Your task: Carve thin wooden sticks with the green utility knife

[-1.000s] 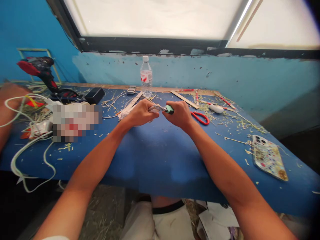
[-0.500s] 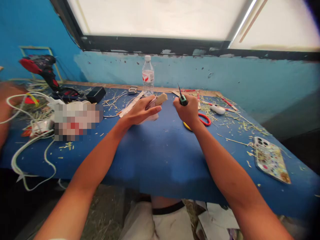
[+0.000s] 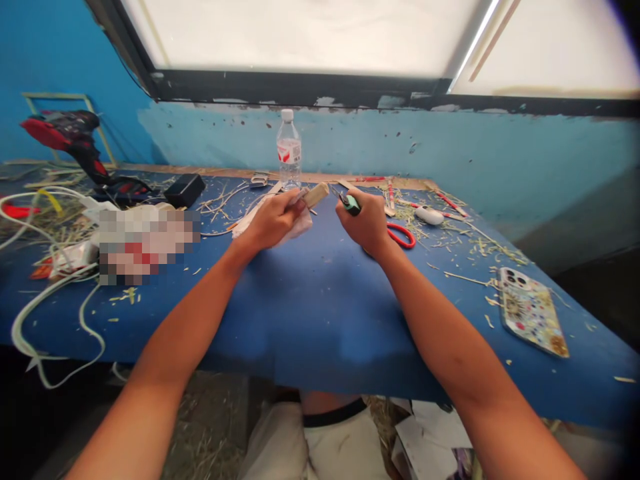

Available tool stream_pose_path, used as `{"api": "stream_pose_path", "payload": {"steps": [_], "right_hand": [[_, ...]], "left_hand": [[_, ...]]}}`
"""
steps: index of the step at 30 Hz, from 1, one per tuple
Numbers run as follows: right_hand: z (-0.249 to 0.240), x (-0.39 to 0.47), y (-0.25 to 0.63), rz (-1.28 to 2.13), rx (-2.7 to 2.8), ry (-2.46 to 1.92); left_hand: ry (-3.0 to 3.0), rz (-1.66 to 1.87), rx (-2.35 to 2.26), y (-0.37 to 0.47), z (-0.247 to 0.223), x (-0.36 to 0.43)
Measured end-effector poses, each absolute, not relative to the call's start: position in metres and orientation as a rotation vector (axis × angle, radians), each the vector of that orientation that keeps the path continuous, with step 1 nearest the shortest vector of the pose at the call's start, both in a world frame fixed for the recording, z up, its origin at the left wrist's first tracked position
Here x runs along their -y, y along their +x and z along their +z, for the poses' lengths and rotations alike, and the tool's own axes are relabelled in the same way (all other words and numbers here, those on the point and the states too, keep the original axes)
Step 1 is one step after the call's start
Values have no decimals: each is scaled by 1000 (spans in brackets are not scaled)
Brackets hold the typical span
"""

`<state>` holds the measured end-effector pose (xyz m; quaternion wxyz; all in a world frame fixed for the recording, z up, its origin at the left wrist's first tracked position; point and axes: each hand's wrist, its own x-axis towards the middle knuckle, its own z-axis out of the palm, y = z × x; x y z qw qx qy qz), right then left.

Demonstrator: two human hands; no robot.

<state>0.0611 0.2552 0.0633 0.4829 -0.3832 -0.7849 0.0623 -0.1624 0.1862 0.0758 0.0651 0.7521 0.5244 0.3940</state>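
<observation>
My left hand (image 3: 273,220) is closed around a small pale wooden block (image 3: 317,195), whose end sticks out past the thumb. Below the fingers hangs or lies a whitish, crumpled, sheet-like piece (image 3: 300,227); whether the hand grips it too I cannot tell. My right hand (image 3: 367,223) is wrapped round a green-and-black-handled pointed tool (image 3: 351,205). Its narrow dark tip points left toward the block, with a small gap between. Partly behind my right wrist lie red-handled scissors (image 3: 403,235).
A water bottle (image 3: 289,150) stands at the back. On the left are a drill (image 3: 75,143), a black box (image 3: 185,191) and white cables (image 3: 25,320). A white mouse-like object (image 3: 429,215), a phone (image 3: 533,310) and straw-like scraps lie right on the blue table (image 3: 310,320).
The tool's tip has swung from pointing up to pointing left toward the wooden block. My left thumb has closed in. Another person's blurred hand at the far left has gone from view.
</observation>
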Motion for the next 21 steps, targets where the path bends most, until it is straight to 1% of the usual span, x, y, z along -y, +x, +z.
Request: {"api": "stream_pose_path", "payload": {"steps": [4, 7, 17, 21], "right_hand": [[64, -259, 65, 145, 1953, -897], [67, -257, 66, 165, 1986, -864], [66, -249, 64, 379, 2146, -742], [66, -250, 61, 596, 2046, -707]], "left_hand": [[2373, 1371, -1499, -165, 72, -185], [2447, 1429, -1430, -168, 66, -185], [2461, 1305, -1301, -163, 57, -190], [2432, 1282, -1294, -163, 59, -191]]}}
